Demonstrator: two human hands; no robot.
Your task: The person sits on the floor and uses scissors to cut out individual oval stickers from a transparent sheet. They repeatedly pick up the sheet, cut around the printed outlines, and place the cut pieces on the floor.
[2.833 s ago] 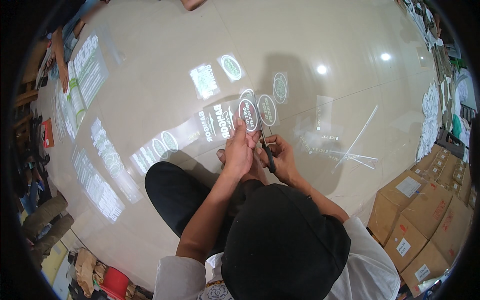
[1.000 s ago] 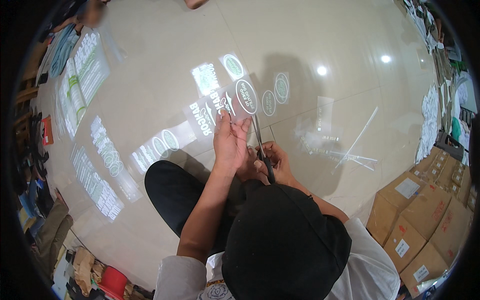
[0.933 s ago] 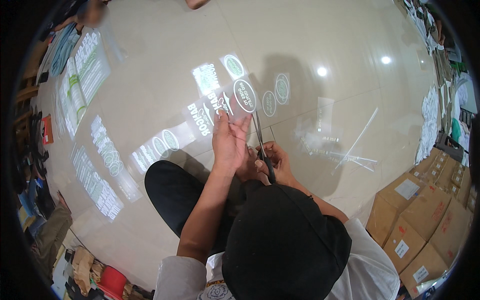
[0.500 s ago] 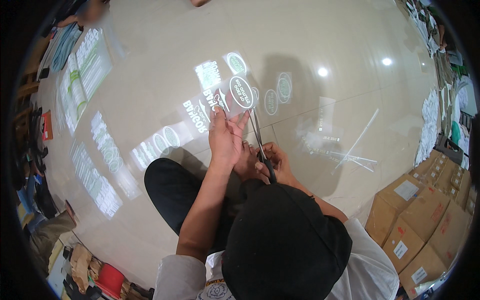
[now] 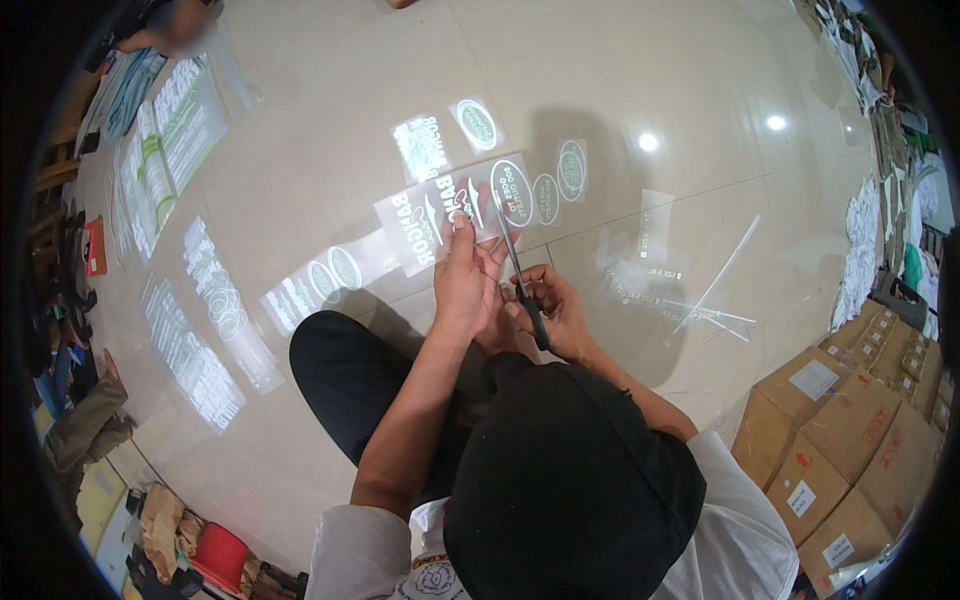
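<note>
My left hand pinches a translucent sheet printed in white, with lettering and an oval, holding it raised over the floor. My right hand grips black-handled scissors; their long blades reach up across the sheet, just left of the oval. A bare foot lies under my hands, partly hidden. Small cut pieces with ovals lie beyond the sheet, and a longer printed strip lies to the left of my left hand.
Printed sheets lie on the tiled floor at left, plastic scraps at right. Cardboard boxes stand lower right, white piles along the right edge. A red container is at lower left. Another person is at upper left.
Since half a second ago, the sheet and my left hand have shifted right. My right hand has risen slightly, and the scissor blades now overlap the sheet beside the oval.
</note>
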